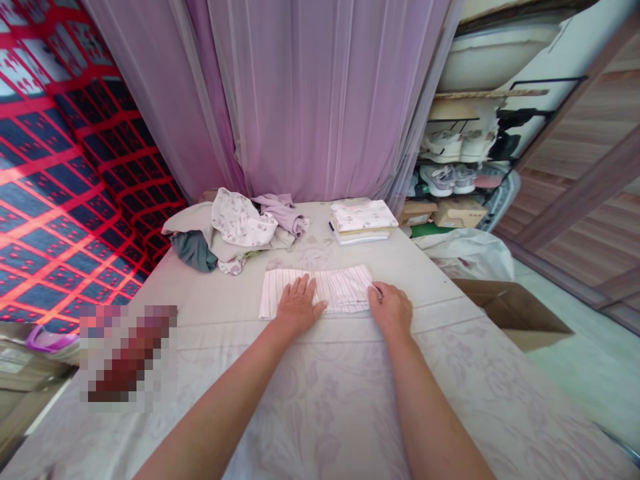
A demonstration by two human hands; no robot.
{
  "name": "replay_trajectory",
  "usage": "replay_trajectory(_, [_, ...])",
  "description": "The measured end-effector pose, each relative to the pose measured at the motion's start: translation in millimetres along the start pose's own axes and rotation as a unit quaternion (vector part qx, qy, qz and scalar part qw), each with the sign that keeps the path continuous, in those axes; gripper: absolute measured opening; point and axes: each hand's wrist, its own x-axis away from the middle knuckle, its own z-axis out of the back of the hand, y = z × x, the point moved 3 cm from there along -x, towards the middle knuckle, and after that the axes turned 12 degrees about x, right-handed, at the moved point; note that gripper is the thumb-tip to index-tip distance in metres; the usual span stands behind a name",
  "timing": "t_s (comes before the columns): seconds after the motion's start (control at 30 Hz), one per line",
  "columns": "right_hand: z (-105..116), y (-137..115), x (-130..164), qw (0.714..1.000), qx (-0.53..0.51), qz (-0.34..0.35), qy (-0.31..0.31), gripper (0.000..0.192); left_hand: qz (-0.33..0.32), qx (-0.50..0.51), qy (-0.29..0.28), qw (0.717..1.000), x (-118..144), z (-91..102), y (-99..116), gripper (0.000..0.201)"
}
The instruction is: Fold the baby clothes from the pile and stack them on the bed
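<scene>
A striped pink-and-white garment (345, 288), folded into a long flat strip, lies across the bed-like surface (320, 400) covered in pale floral cloth. My left hand (299, 303) rests flat on the garment left of its middle, fingers spread. At the garment's right end, my right hand (391, 308) has its fingers curled closed on the edge; the fingertips are partly hidden. Beyond the garment, to the right, sits a small stack of folded clothes (364, 217) with a patterned piece on top. A loose heap of clothes (240, 223) lies at the back left.
A purple curtain (325, 100) hangs behind the far edge. Red-and-dark checked cloth (75, 167) drapes on the left, near a pixelated patch on the surface. To the right stand an open cardboard box (510, 303) on the floor and a rack with shoes (443, 180).
</scene>
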Motion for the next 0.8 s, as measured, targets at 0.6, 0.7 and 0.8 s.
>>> replay_trajectory(0.6, [0.0,6.2,-1.2,0.997,-0.074,-0.02,-0.007,0.031,0.09,0.02,0.021,0.996,-53.4,21.2,54.0,0.023])
replay_trajectory(0.7, [1.5,5.8,-1.2,0.997,-0.075,-0.021,-0.017,0.031,0.084,0.05,0.015,0.995,-52.8,23.9,52.4,0.02])
replay_trajectory(0.8, [1.9,5.4,-0.9,0.997,-0.078,-0.019,-0.023,0.03,0.081,0.077,0.017,0.994,-55.2,29.9,47.0,0.02])
